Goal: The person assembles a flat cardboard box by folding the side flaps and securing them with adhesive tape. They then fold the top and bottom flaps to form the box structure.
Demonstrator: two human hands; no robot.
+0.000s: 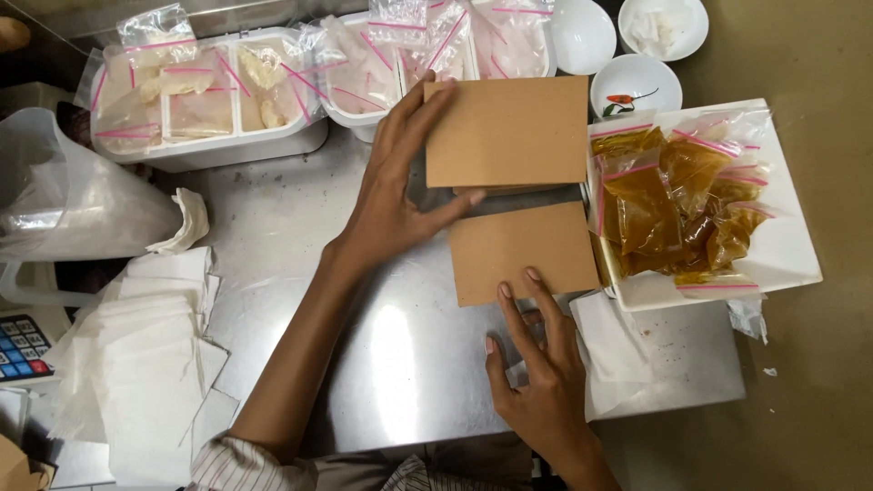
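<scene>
- Brown cardboard box [514,186] sits on the steel table [400,364], flaps partly spread, not yet closed or formed.
- Left hand [396,195]: fingers spread flat against the box's left side and far flap [506,132], steadying, not gripping.
- Right hand [536,364]: fingers extended, tips pressing the near flap [523,250]; nothing grasped.
- Sauce bags [677,205] remain on the white tray [782,255]; I judge packing not begun.

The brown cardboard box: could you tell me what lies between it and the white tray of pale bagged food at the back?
Only bare steel table shows there in the head view, left of the left hand; behind the brown cardboard box the bags come right up to its edge.
</scene>
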